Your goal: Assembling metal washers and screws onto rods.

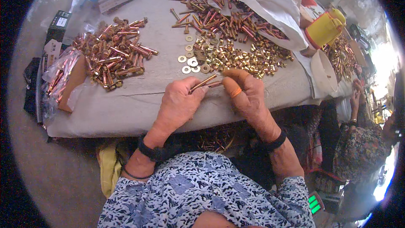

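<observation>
Over the near part of the cloth-covered table, my left hand (179, 101) is closed around two slim, gold-coloured bolts (204, 82) that point to the right. My right hand (245, 93) has its thumb and fingertips drawn together at the far end of the lower bolt; whatever lies between them is hidden. Orange covers wrap some of its fingers. Just beyond the hands are flat washers (193, 62) and a heap of short brass-coloured sleeves or nuts (249, 57). Loose bolts (219, 20) are spread behind these, partly under a white sack (265, 0).
A pile of bolts with fittings (114, 52) stands at left, beside a cardboard box (74, 84) and clear plastic bags. At right are a yellow jug (325, 27), a white tub (323, 71) and another bolt pile (341, 57). A co-worker's hand (357, 90) shows at far right.
</observation>
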Demonstrator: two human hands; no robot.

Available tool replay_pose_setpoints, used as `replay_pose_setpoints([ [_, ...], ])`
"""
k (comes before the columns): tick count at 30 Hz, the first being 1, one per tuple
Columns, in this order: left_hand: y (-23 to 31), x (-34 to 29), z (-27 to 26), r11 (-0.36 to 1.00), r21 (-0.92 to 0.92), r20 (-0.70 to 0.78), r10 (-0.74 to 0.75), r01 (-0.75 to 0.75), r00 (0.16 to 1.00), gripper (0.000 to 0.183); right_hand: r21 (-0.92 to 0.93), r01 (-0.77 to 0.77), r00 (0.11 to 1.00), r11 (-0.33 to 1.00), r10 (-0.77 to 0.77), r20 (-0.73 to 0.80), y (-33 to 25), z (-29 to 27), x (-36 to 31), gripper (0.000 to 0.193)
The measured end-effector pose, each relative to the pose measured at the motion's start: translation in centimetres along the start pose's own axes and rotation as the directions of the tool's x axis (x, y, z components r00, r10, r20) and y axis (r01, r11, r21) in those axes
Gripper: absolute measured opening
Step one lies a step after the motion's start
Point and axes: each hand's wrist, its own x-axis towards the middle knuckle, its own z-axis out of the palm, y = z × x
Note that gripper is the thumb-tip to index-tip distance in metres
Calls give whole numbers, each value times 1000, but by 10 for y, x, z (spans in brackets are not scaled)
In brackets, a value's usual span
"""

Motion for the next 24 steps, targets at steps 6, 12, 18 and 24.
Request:
replay_pose_setpoints([
  [6,1,-1,-3,991,-108,37,-71,74,997,18,-266,-197,936,944,262,235,-6,-15,5,21],
  [12,8,0,-2,983,-151,75,-97,107,992,16,-53,2,1000,999,-3,-20,-2,-3,1,22],
  [18,6,-3,-5,992,-79,74,-93,99,993,20,-257,-126,971,958,172,166,-8,-17,2,19],
  [24,9,-2,-2,980,-182,73,-70,83,995,17,-83,215,975,973,-219,-46,2,-4,3,16],
])
